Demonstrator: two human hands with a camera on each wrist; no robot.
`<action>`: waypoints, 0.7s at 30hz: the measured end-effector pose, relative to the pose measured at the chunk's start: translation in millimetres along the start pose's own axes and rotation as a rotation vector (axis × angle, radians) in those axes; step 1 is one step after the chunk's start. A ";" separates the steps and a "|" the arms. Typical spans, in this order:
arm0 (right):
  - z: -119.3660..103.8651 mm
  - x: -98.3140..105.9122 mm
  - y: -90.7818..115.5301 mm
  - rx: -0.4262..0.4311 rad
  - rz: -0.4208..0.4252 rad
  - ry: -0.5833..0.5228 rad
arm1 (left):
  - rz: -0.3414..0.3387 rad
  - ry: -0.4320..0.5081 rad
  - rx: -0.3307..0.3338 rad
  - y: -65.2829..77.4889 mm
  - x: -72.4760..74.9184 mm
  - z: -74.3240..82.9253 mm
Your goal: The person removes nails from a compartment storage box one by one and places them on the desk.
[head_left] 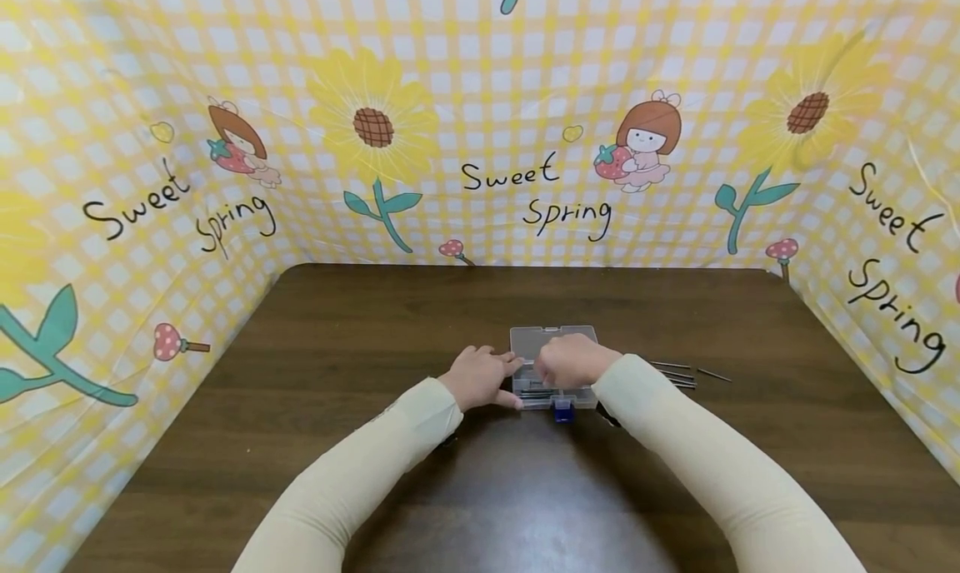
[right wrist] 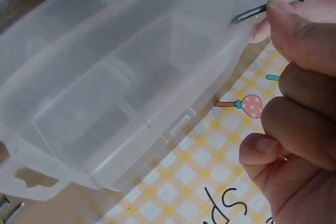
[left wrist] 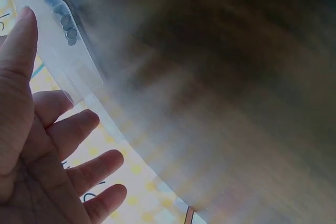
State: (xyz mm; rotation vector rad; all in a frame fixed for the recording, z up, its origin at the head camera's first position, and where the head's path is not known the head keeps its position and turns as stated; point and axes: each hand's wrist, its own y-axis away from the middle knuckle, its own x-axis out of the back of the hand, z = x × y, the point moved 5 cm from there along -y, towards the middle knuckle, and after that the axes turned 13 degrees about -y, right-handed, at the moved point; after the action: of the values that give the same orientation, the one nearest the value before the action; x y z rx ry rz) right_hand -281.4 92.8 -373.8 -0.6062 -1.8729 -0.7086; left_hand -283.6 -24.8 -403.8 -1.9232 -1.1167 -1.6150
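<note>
A clear plastic compartment box (head_left: 581, 398) stands with its lid (head_left: 531, 340) raised at the back and a blue latch (head_left: 562, 411) on the front. My right hand (head_left: 573, 361) is over the box. In the right wrist view, its thumb and forefinger pinch a metal nail (right wrist: 252, 13), head toward the palm and tip over the compartments. At the box's left side, my left hand (head_left: 480, 378) rests with fingers spread and thumb near the front corner. Several nails (left wrist: 67, 27) show through the box wall in the left wrist view.
Several loose nails (head_left: 678, 379) lie on the brown wooden table (head_left: 375, 323) to the right of the box, beside my right sleeve (head_left: 637, 390). One more nail (head_left: 713, 375) is a little farther right. A yellow checked cloth (head_left: 465, 98) hangs behind the table and along its sides.
</note>
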 end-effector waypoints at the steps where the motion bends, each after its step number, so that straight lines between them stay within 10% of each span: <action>1: 0.9 0.7 0.0 -0.001 0.000 -0.001 | -0.002 -0.003 -0.001 -0.3 -0.1 0.0; 21: 34.4 15.2 31.8 -0.087 0.040 0.107 | -0.010 -0.021 0.008 -1.5 -2.1 0.7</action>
State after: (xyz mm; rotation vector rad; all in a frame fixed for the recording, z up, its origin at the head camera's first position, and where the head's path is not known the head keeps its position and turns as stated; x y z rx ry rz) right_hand -287.0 140.8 -364.6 -0.6466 -1.7336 -0.7845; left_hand -284.4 -24.0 -406.2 -1.9365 -1.1410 -1.5965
